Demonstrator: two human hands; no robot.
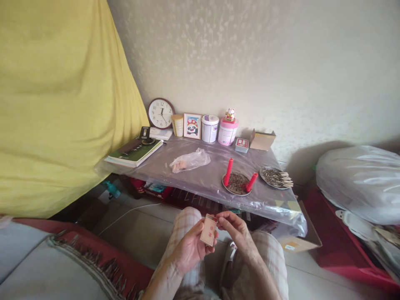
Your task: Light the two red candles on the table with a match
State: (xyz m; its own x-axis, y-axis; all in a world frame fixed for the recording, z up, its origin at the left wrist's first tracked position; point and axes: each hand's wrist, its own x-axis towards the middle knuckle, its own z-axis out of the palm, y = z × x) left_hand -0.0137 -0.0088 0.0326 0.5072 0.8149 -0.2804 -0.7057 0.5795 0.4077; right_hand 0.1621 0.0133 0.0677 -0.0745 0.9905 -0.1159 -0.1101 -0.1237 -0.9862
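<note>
My left hand is closed around a small tan matchbox, held upright above my lap. My right hand pinches at the box's top right edge, fingers curled together; whether a match is between them is too small to tell. Both hands hover over my knees in checked trousers. Ahead on the low table stands a round plate with dark grains and two red candles, one upright and one leaning.
The plastic-covered low table also carries a second plate with sticks, a crumpled plastic bag, books, a clock, tins and boxes along the wall. A yellow curtain hangs left, a large bag sits right.
</note>
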